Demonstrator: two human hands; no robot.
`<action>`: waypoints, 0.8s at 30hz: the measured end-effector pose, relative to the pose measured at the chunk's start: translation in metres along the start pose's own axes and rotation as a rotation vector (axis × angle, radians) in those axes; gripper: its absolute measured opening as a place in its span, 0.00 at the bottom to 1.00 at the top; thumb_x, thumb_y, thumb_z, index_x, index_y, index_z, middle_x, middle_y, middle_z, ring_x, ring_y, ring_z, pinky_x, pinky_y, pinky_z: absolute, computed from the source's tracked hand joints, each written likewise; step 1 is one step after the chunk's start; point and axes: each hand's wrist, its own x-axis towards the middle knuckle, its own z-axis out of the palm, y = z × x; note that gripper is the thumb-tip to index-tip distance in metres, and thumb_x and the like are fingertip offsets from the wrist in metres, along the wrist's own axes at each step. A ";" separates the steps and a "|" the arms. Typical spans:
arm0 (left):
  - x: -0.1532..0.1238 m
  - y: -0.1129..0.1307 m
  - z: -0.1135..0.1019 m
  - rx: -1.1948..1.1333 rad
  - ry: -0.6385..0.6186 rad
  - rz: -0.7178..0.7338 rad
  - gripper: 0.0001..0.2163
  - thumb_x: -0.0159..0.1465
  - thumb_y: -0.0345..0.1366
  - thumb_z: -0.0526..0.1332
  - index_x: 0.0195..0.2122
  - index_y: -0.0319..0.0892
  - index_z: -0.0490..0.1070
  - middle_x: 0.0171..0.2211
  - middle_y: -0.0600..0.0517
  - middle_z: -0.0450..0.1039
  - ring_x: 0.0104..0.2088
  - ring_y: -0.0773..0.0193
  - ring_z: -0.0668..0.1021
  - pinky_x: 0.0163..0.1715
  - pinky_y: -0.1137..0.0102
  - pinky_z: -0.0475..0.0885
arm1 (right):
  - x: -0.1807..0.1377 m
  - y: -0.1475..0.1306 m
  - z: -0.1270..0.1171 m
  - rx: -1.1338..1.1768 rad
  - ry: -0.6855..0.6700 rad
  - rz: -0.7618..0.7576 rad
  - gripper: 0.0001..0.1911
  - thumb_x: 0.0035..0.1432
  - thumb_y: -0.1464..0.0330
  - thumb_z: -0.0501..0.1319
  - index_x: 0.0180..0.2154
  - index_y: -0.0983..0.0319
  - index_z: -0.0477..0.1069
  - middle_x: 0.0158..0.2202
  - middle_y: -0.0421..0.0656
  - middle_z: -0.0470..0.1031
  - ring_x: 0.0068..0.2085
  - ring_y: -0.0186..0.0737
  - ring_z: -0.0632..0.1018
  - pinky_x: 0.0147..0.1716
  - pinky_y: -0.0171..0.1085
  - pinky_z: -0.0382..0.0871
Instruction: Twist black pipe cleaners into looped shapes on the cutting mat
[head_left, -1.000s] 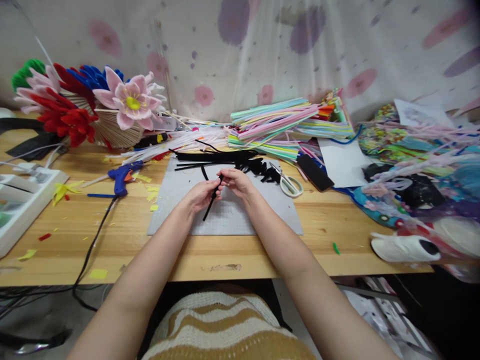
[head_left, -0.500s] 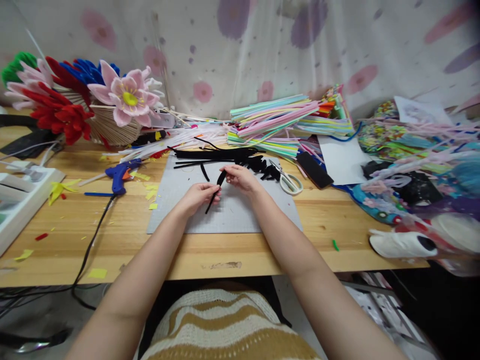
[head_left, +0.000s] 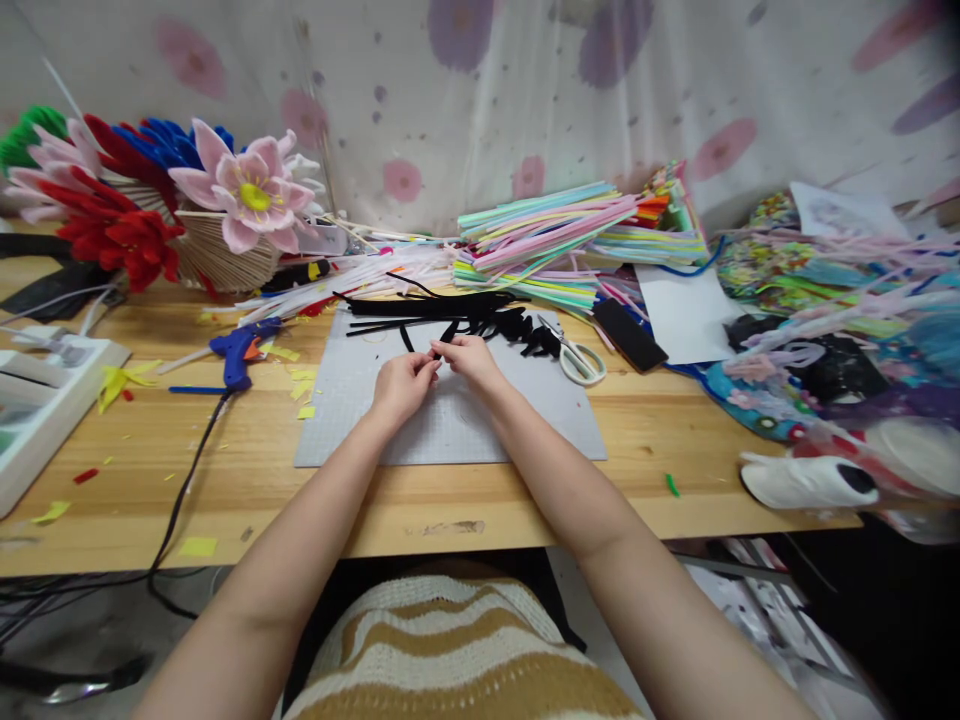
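Note:
Over the grey cutting mat (head_left: pixel 352 430), my left hand (head_left: pixel 405 385) and my right hand (head_left: pixel 466 358) meet with fingertips close together. Both pinch a short black pipe cleaner (head_left: pixel 448 333); its upper end sticks out above the fingers, and the rest is hidden by them. Just beyond my hands lie long black pipe cleaners (head_left: pixel 420 306) in a bundle. Shaped black pieces (head_left: pixel 517 328) are heaped to the right of it. A single short black strip (head_left: pixel 406 338) rests on the mat near my left fingers. Scissors (head_left: pixel 583 364) with pale handles lie at the mat's right edge.
On the left are a blue glue gun (head_left: pixel 238 356) with a trailing cord and a white power strip (head_left: pixel 56 400). Pipe-cleaner flowers (head_left: pixel 255 190) stand behind them. Pastel pipe cleaners (head_left: pixel 547 230) lie at the back, a black phone (head_left: pixel 630 335) and bagged craft supplies (head_left: pixel 825 350) to the right.
My hands have come closer together, the left moving up. The lower end of the black pipe cleaner, which hung below my left fingers, is now hidden.

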 end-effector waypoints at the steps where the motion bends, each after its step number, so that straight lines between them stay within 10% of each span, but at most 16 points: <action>1: -0.001 0.001 -0.002 0.066 0.001 0.051 0.08 0.57 0.38 0.59 0.23 0.43 0.74 0.20 0.52 0.72 0.22 0.66 0.71 0.27 0.71 0.61 | 0.000 -0.001 -0.001 0.015 -0.012 0.020 0.18 0.40 0.58 0.66 0.15 0.64 0.64 0.14 0.36 0.60 0.19 0.27 0.58 0.20 0.32 0.49; 9: 0.001 -0.002 -0.011 0.170 -0.103 0.211 0.06 0.55 0.35 0.60 0.21 0.45 0.73 0.19 0.53 0.71 0.23 0.65 0.69 0.28 0.71 0.60 | -0.004 -0.004 -0.005 0.125 -0.137 0.137 0.21 0.37 0.62 0.69 0.13 0.63 0.58 0.12 0.35 0.58 0.16 0.24 0.56 0.17 0.31 0.45; 18: 0.002 -0.021 0.008 -0.453 0.016 -0.202 0.12 0.47 0.41 0.67 0.26 0.39 0.71 0.21 0.53 0.72 0.22 0.67 0.74 0.26 0.72 0.68 | -0.007 0.010 -0.004 0.205 -0.204 0.007 0.18 0.39 0.55 0.66 0.23 0.63 0.66 0.17 0.34 0.61 0.19 0.25 0.59 0.18 0.30 0.51; 24: 0.005 -0.009 0.007 -0.481 -0.056 -0.208 0.17 0.42 0.43 0.70 0.26 0.38 0.69 0.22 0.54 0.70 0.22 0.70 0.72 0.20 0.75 0.68 | -0.006 0.007 -0.001 0.082 -0.186 -0.057 0.15 0.47 0.61 0.62 0.20 0.62 0.61 0.17 0.34 0.62 0.20 0.26 0.62 0.21 0.30 0.54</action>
